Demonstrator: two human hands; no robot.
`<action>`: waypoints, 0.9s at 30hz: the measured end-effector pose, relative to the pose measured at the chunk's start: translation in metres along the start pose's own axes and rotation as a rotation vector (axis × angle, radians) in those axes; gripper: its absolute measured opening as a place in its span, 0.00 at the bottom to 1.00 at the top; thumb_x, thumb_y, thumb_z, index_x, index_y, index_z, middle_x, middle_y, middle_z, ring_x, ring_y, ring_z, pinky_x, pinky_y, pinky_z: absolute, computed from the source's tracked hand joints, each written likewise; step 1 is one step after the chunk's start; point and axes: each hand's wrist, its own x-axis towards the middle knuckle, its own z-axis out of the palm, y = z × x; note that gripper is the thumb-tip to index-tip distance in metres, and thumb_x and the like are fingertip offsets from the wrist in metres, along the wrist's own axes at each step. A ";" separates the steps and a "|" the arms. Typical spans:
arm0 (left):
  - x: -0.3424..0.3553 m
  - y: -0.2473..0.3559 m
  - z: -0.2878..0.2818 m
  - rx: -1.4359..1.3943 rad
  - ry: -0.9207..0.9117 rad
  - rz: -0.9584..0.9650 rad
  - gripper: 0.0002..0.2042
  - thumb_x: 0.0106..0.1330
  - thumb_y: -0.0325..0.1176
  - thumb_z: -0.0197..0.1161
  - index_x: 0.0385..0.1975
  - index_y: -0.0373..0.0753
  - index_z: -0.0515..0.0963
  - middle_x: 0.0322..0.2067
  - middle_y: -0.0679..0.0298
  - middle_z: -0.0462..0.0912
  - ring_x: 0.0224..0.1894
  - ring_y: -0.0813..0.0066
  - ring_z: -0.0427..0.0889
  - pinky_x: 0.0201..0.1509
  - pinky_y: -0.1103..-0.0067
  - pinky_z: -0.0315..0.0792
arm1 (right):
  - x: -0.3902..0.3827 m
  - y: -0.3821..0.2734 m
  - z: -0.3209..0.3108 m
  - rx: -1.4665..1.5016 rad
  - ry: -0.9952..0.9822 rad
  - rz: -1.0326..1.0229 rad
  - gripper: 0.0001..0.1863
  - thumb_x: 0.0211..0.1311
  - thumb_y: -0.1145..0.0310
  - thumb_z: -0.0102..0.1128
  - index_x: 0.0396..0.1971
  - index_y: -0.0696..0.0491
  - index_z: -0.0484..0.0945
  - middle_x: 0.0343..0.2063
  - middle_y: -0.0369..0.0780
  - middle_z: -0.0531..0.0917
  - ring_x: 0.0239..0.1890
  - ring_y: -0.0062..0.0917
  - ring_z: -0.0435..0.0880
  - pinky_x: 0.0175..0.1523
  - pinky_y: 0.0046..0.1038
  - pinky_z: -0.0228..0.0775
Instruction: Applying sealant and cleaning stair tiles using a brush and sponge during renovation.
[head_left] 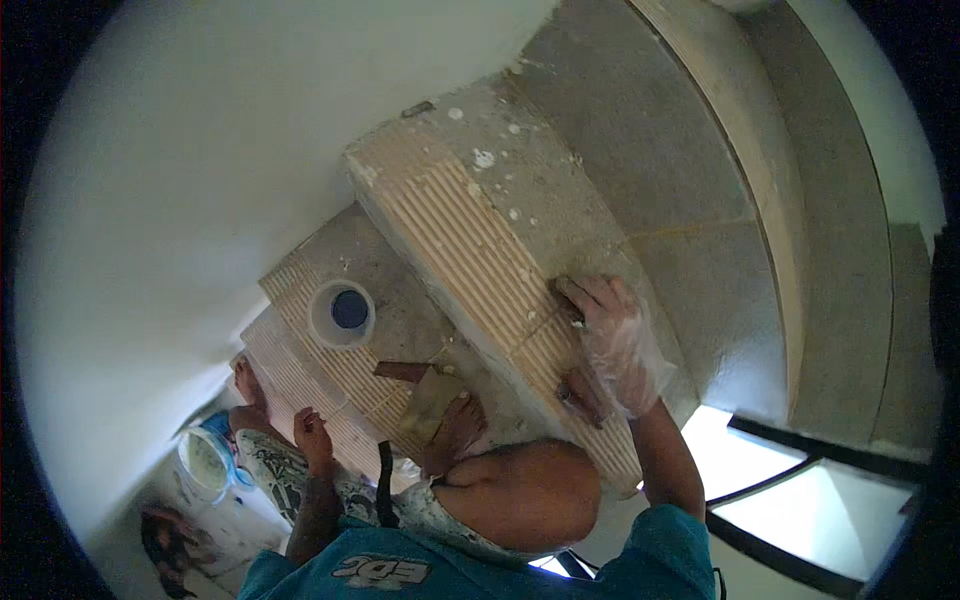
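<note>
My right hand (610,320), in a clear plastic glove, rests on the ridged tan step (470,240), its fingers curled on something small and dark that I cannot make out. A brownish shape below it is unclear. My left hand (312,435) hangs by my knee with fingers curled; whether it holds anything is hidden. A white tub (325,325) with a dark inside stands on the lower step. Beside my bare foot (460,425) lie a brown strip (400,370) and a yellowish pad (425,400).
A white wall (170,220) runs along the left. Curving grey steps (690,300) rise at the right, with dark railing bars (770,515) at the lower right. A pail with blue plastic (205,460) stands below left. White blobs dot the concrete step.
</note>
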 end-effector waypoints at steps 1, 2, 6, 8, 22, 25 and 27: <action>-0.007 -0.002 0.003 -0.009 0.011 -0.020 0.07 0.60 0.24 0.53 0.38 0.33 0.71 0.28 0.62 0.73 0.27 0.77 0.74 0.33 0.82 0.73 | 0.013 0.006 0.009 0.017 0.042 -0.067 0.17 0.46 0.73 0.53 0.39 0.51 0.79 0.33 0.37 0.79 0.40 0.34 0.75 0.50 0.35 0.67; -0.015 0.001 0.009 0.028 -0.017 -0.051 0.07 0.60 0.24 0.52 0.38 0.33 0.71 0.29 0.62 0.73 0.28 0.77 0.74 0.33 0.82 0.73 | 0.032 0.014 0.014 -0.088 0.085 -0.123 0.16 0.47 0.73 0.52 0.38 0.51 0.79 0.34 0.37 0.80 0.41 0.34 0.75 0.50 0.35 0.67; -0.025 0.018 0.028 0.054 -0.035 -0.010 0.08 0.60 0.23 0.50 0.38 0.33 0.71 0.29 0.63 0.73 0.28 0.77 0.74 0.34 0.82 0.71 | 0.136 0.005 0.012 -0.170 0.141 -0.227 0.15 0.48 0.73 0.51 0.37 0.51 0.79 0.37 0.38 0.80 0.44 0.34 0.76 0.52 0.34 0.66; -0.023 0.037 0.038 0.019 -0.077 0.012 0.09 0.58 0.22 0.50 0.38 0.33 0.71 0.28 0.64 0.74 0.30 0.77 0.74 0.36 0.82 0.69 | 0.155 0.000 0.000 0.038 -0.006 -0.220 0.16 0.48 0.73 0.51 0.39 0.49 0.79 0.40 0.38 0.80 0.44 0.36 0.76 0.54 0.36 0.65; -0.028 0.001 0.029 0.154 -0.047 -0.023 0.11 0.57 0.23 0.53 0.40 0.35 0.73 0.31 0.60 0.76 0.30 0.75 0.75 0.35 0.81 0.71 | 0.127 0.007 0.044 -0.118 0.086 -0.262 0.15 0.50 0.71 0.52 0.40 0.50 0.79 0.43 0.39 0.77 0.48 0.35 0.74 0.52 0.36 0.67; -0.019 0.033 0.027 0.035 0.081 -0.060 0.10 0.57 0.23 0.53 0.39 0.35 0.73 0.31 0.61 0.76 0.29 0.75 0.75 0.35 0.81 0.71 | 0.105 -0.007 0.020 0.060 -0.072 -0.197 0.15 0.50 0.72 0.52 0.40 0.51 0.78 0.42 0.41 0.79 0.46 0.36 0.76 0.52 0.35 0.67; -0.036 0.042 0.034 -0.015 0.088 -0.030 0.11 0.56 0.21 0.50 0.39 0.34 0.73 0.30 0.61 0.76 0.30 0.75 0.75 0.36 0.81 0.71 | 0.070 0.004 0.005 -0.018 -0.073 -0.210 0.15 0.51 0.73 0.51 0.40 0.52 0.78 0.38 0.42 0.80 0.42 0.39 0.77 0.49 0.35 0.69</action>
